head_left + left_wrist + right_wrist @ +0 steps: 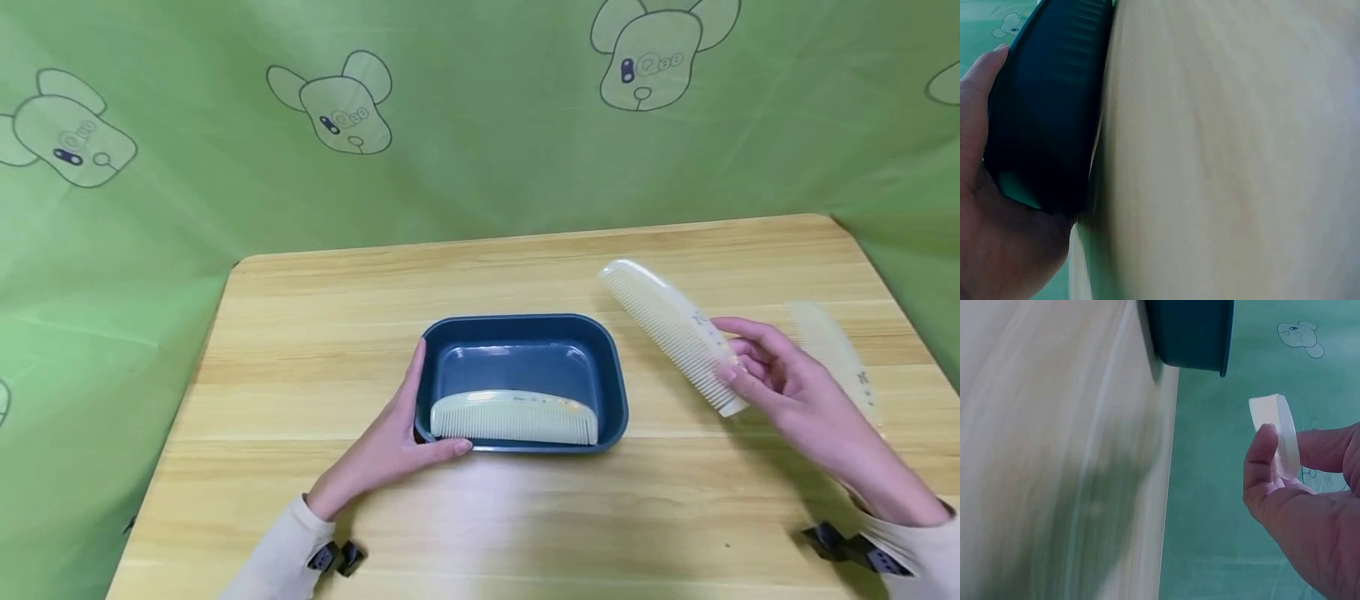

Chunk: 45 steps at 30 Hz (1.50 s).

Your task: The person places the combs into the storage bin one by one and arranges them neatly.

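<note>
My right hand [780, 375] pinches a pale, cream-coloured comb [667, 321] near one end, thumb on one face and fingers on the other. This comb is tilted above the table, teeth facing down and left. In the right wrist view its end [1275, 434] shows between thumb and fingers. My left hand [397, 437] lies against the near left corner of a dark blue plastic box [615, 367], thumb straight along the front rim and fingers along the left side. A second comb [517, 417] lies inside, along the box's front wall, teeth toward me.
A third pale comb [836, 358] lies on the wooden table [315, 333] at the right, partly hidden behind my right hand. Green fabric [487, 183] with printed animal heads hangs behind the table and at both sides.
</note>
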{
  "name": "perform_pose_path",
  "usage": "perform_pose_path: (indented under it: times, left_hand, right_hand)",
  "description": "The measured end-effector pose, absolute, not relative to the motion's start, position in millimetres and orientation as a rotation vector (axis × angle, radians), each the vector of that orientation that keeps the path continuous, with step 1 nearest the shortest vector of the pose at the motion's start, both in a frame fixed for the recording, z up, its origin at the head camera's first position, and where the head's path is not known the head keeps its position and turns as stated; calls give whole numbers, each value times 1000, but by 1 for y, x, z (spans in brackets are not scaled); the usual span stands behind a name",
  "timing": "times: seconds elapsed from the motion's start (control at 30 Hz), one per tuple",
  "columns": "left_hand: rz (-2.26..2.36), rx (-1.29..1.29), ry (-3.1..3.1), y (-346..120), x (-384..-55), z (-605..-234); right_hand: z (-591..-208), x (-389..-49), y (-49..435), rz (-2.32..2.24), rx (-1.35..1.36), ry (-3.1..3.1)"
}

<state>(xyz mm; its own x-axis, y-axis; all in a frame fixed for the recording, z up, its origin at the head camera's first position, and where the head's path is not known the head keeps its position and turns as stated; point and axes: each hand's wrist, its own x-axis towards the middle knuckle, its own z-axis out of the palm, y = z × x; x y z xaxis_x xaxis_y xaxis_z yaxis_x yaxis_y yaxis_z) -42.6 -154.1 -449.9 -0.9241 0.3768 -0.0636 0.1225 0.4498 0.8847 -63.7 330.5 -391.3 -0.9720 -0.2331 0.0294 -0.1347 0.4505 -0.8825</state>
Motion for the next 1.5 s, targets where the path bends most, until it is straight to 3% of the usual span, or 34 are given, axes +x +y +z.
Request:
perform_pose_path:
  times: [1.5]
  left_hand:
    - [1489, 434, 2447, -153, -43, -449]
  right_hand:
    - [-388, -62, 263, -1589, -477, 2406]
